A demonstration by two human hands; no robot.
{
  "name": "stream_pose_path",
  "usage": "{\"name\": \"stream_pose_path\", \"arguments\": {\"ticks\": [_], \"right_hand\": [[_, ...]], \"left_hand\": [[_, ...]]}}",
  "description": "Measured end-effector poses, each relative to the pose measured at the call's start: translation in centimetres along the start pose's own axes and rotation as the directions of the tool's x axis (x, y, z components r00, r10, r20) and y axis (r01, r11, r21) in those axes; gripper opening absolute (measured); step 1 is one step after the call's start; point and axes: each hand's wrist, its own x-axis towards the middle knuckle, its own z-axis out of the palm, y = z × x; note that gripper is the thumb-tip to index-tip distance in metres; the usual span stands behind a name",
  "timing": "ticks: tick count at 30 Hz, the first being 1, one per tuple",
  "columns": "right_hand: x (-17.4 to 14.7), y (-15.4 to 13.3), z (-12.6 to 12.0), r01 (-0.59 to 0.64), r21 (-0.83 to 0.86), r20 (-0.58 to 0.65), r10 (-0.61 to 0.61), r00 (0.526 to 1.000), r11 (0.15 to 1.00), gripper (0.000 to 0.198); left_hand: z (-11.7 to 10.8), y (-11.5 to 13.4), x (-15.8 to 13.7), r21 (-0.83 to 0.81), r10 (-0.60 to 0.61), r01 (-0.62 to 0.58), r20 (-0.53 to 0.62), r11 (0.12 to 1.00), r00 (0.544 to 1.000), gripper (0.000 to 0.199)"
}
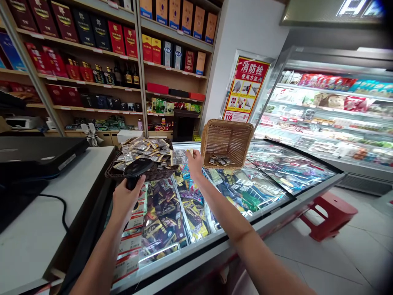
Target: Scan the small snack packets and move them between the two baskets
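- At far left, a white-topped counter [82, 186] carries a flat black machine [43, 153], with a black cable [61, 201] trailing over the surface beside it.
- Behind, wooden shelves [101, 84] hold rows of boxed liquor and some dark bottles.
- The left hand [126, 198] is wrapped around the grip of a black barcode scanner [138, 167], its head over the near edge of the basket behind.
- That dark brown wicker basket [159, 174] is heaped with small packets [143, 148] and sits at the left end of a glass-topped chest freezer [276, 217].
- A strip of red-and-white price labels [130, 246] runs along the freezer's left side; bagged frozen goods [162, 217] show through the glass.
- Between the two baskets, the right hand [194, 162] pinches one small clear packet [180, 157] by its right end, fingers pressed together.
- Just right of that hand, a tan wicker basket [248, 141] has its opening turned toward the wearer; a few packets [220, 160] lie inside.
- Beyond hangs a red-and-yellow fire-hydrant poster [245, 90].
- At far right, a red plastic stool [334, 209] stands on the tiled floor [353, 254], before a lit refrigerated display case [325, 98].
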Motion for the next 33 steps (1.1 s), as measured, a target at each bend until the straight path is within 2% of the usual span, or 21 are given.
{"name": "stream_pose_path", "arguments": {"ticks": [2,4,5,7,9,10,11,14,21,28,33], "right_hand": [[-1.4,0.2,-2.7,-0.051,0.086,0.01,0.05,0.999,0.995,0.029],[-2.3,0.6,-4.7,-0.105,0.138,-0.009,0.107,0.994,0.985,0.031],[-2.5,0.7,-5.4,-0.139,0.163,-0.022,0.145,0.989,0.977,0.031],[-2.4,1.0,-6.3,-0.223,0.208,-0.038,0.236,0.971,0.952,0.031],[-2.0,1.1,-6.6,-0.288,0.243,-0.04,0.306,0.951,0.926,0.029],[-1.8,1.1,-6.7,-0.302,0.256,-0.039,0.321,0.946,0.919,0.029],[-1.6,1.0,-6.7,-0.304,0.264,-0.037,0.325,0.945,0.915,0.028],[-1.3,0.9,-6.8,-0.292,0.28,-0.037,0.314,0.949,0.914,0.025],[-1.5,1.0,-6.9,-0.298,0.295,-0.022,0.319,0.948,0.908,0.021],[-1.8,0.3,-6.5,-0.317,0.276,-0.021,0.335,0.942,0.907,0.019],[-1.7,0.8,-6.5,-0.318,0.267,-0.026,0.337,0.941,0.91,0.023]], "left_hand": [[-0.2,0.8,-0.5,-0.087,-0.005,0.013,0.096,0.996,0.995,0.057],[-0.5,1.6,-1.0,-0.1,0.011,0.017,0.277,0.995,0.961,0.058],[-0.6,2.0,-1.3,-0.07,0.016,0.011,0.387,0.998,0.922,0.059],[-0.7,2.6,-1.7,0.02,0.005,-0.02,0.585,1.0,0.811,0.06],[-0.4,2.8,-1.9,0.095,-0.005,-0.083,0.689,0.992,0.725,0.062],[-0.2,2.7,-1.9,0.116,-0.003,-0.112,0.706,0.987,0.708,0.063],[-0.1,2.6,-1.9,0.132,0.0,-0.132,0.709,0.982,0.706,0.064],[0.2,2.2,-1.7,0.15,0.015,-0.157,0.673,0.976,0.739,0.065],[-0.1,2.4,-1.7,0.153,0.003,-0.131,0.64,0.98,0.768,0.062],[0.0,2.7,-2.0,0.146,0.037,-0.171,0.644,0.975,0.764,0.062],[-0.2,2.7,-2.0,0.161,0.035,-0.185,0.654,0.969,0.756,0.064]]}}
